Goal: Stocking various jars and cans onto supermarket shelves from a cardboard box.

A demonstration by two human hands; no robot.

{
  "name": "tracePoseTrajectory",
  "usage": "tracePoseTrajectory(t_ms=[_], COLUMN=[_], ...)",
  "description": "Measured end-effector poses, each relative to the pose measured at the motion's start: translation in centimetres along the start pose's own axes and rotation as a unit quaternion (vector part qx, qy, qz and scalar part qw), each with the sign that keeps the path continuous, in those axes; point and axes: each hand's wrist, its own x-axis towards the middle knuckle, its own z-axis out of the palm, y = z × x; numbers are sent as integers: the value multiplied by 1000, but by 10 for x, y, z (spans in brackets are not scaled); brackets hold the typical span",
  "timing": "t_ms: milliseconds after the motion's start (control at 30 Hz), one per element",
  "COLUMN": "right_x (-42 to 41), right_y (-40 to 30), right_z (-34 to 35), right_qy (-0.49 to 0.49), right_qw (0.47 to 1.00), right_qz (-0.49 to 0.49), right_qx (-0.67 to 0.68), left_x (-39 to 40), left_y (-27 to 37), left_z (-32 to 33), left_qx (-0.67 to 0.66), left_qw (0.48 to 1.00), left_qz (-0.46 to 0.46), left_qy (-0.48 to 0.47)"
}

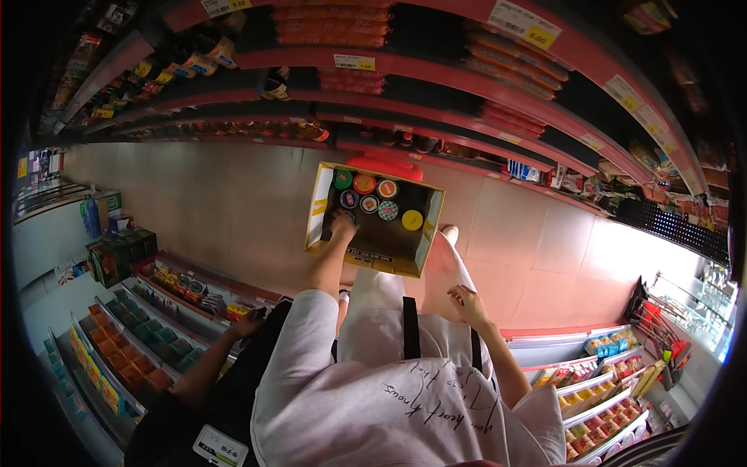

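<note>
My left hand [344, 224] reaches into an open cardboard box [315, 230] with yellow edges. Its fingers are on a jar lid at the box's left side, mostly covered by the hand, so the grip is unclear. Several lidded jars stand upright in the box: a green lid [342, 178], an orange-red lid [365, 184], a white-and-orange lid [387, 188], a blue lid [349, 199], a white lid [369, 204] and a green checked lid [388, 210]. A yellow lid [412, 220] sits apart at the right. Above my leg, my right hand [467, 305] is loosely curled with nothing visible in it.
Beyond the box run red-edged shelves [408, 108] of bottles and packets. A red plastic object [388, 166] shows behind the box. At my left, another person's hand [248, 324] is near a low shelf [198, 289]. Packaged goods shelves [601, 403] stand at the right.
</note>
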Motion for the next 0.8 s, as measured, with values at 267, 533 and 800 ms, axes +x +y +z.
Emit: tracePoseTrajectory(t_ms=[267,533,800], right_x=[-2,19,63], right_y=[-14,-29,-131], right_z=[9,-10,-67], right_qy=[-30,7,136], right_qw=[999,997,968], right_qz=[1,-73,-207], right_qx=[-41,-35,40], left_x=[11,-31,-169], left_y=[-8,-10,31], left_z=[16,-45,-173], left_qx=[-102,-70,-277], left_qw=[994,995,934], left_qz=[1,69,222], left_qy=[36,21,-43])
